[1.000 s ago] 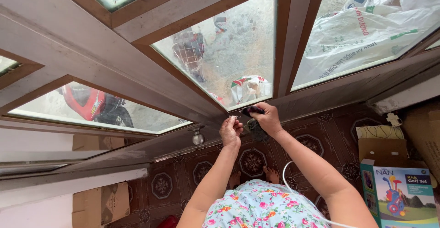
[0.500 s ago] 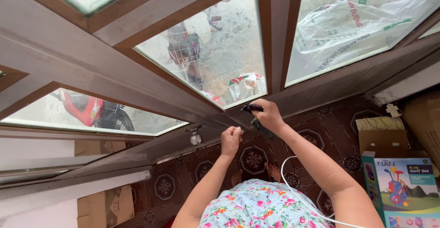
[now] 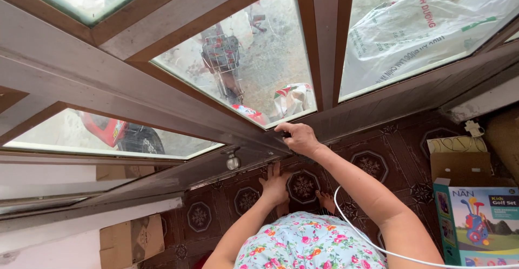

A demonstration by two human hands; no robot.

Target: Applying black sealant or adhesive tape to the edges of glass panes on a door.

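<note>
R hand (image 3: pixel 300 138) is curled shut on a small dark latch (image 3: pixel 285 134) at the door frame's (image 3: pixel 324 58) bottom edge. L hand (image 3: pixel 274 185) lies open, flat, fingers spread, below it, holding nothing. Best keep the L braced and the R grip firm. Frame is smooth brown wood w/ glass panes (image 3: pixel 254 58); patterned tiles (image 3: pixel 373 163) lie right of the hands.

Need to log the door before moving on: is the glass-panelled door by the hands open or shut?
Cannot tell. The right hand grips the wooden door at its lower frame, hiding the latch area; the left hand hangs spread below it.
</note>
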